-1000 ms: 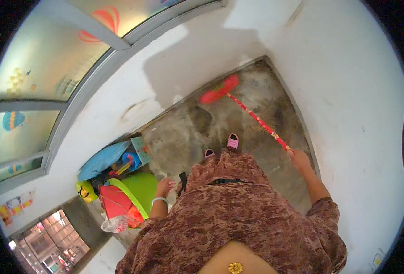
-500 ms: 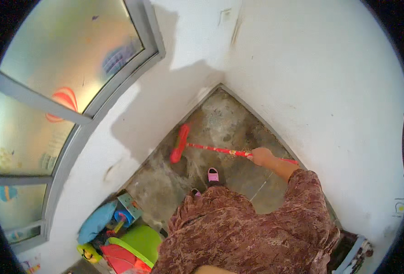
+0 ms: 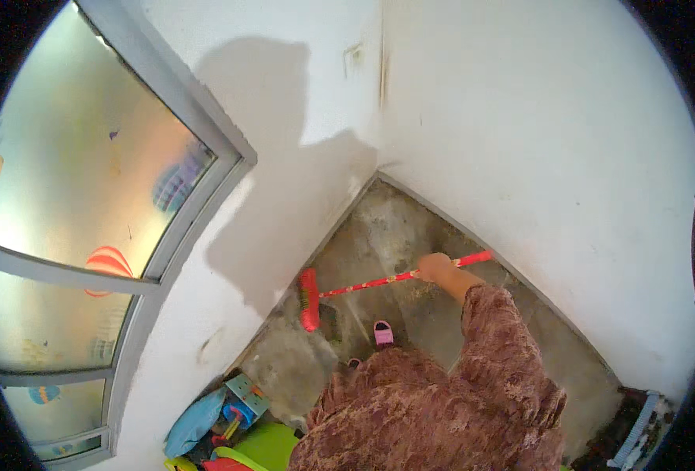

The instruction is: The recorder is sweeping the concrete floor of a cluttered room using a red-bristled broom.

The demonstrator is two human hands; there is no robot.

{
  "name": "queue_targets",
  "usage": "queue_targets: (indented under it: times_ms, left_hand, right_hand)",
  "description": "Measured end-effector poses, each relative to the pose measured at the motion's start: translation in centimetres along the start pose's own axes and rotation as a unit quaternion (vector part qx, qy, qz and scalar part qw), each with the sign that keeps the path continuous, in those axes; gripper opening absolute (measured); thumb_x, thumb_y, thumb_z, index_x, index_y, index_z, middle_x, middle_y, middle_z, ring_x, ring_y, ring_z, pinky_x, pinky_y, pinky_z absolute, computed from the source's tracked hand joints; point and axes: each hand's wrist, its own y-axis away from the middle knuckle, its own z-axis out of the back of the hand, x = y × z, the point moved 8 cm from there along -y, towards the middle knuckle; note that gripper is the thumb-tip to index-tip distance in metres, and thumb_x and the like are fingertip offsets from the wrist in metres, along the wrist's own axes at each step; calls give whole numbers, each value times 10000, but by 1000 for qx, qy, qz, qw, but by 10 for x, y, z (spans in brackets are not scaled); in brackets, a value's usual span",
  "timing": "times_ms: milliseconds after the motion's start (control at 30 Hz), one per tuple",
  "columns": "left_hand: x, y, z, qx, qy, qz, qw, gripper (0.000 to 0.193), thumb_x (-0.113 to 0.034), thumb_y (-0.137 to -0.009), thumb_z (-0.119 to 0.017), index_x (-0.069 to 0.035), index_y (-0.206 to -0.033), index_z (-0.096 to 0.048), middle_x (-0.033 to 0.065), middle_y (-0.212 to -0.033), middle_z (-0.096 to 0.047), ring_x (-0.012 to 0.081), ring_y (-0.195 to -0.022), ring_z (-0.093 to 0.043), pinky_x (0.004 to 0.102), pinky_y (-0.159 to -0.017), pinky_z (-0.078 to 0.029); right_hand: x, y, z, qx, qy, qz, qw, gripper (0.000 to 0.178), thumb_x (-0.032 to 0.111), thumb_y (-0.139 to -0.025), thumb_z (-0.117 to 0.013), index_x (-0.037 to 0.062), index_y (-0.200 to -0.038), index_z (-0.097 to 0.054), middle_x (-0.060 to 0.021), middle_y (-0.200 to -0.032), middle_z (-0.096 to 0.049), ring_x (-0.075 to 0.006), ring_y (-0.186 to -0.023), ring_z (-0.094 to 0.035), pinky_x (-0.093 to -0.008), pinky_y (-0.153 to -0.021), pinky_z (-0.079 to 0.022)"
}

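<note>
On the far left, a window (image 3: 65, 188) with grey frames and frosted glass carries balloon pictures. Right of it, a white wall (image 3: 167, 330) bears a large shadow. At its foot lie a blue bag (image 3: 197, 424), a pale blue box (image 3: 245, 392) and a bright green plastic thing (image 3: 270, 443), cut by the lower edge. The left hand is out of view, so I cannot tell its grip.

Next comes the broom (image 3: 371, 283), on the bare grey floor (image 3: 387, 224): its red head lies left of the grip, one end right by the wall's foot, and the patterned red handle slopes up gently rightward. A pink shoe (image 3: 384, 334) stands below the handle. The right hand (image 3: 436, 268) is wrapped around the handle, fingers curled closed, well apart from the head; a short plain red end sticks out to its right. A brown patterned sleeve (image 3: 504, 337) covers that arm. Farther right rises another white wall (image 3: 552, 133).
</note>
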Motion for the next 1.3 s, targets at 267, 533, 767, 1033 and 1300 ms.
queue_targets:
  times_ms: [267,533,767,1033,1300]
  left_hand:
    - [-130,-91,-47,-26,-28,-104,994,274,-284,-892,-505,-58,-1010,-605,119,-940,-615,203,-724,-550,313,-630,-442]
    - [-307,-178,-135,11,-67,-253,965,273,-279,-894,-502,-61,-1019,-606,119,-943,-614,211,-742,-557,317,-634,-443]
    - [-417,-232,-242,132,-167,-353,911,272,-275,-896,-500,-62,-1027,-606,119,-946,-614,218,-758,-564,321,-637,-443]
    - [-425,-272,-303,281,-320,-392,815,271,-270,-898,-497,-64,-1036,-607,119,-950,-614,226,-776,-572,326,-641,-444]
    - [-314,-285,-140,319,-481,-332,746,271,-266,-900,-494,-66,-1045,-607,119,-953,-614,234,-794,-579,330,-644,-445]
  right_hand:
    - [-104,-11,30,-17,4,-86,996,552,550,-853,-423,66,-967,-664,-140,-991,-645,-319,-945,-611,-437,-785,-484]
    - [-196,71,-93,-22,-190,-252,949,605,571,-852,-424,30,-1037,-622,-194,-1037,-615,-332,-1015,-580,-468,-852,-450]
    - [-166,234,-191,69,-318,-417,848,579,552,-874,-400,45,-1051,-615,-141,-1012,-626,-309,-1011,-581,-452,-853,-446]
    - [-72,355,-305,77,-324,-550,766,328,377,-863,-513,129,-1022,-659,-61,-1016,-645,-242,-972,-614,-426,-815,-483]
    - [10,435,-375,75,-362,-612,699,391,437,-848,-495,108,-972,-665,-105,-1000,-646,-281,-927,-622,-415,-761,-486]
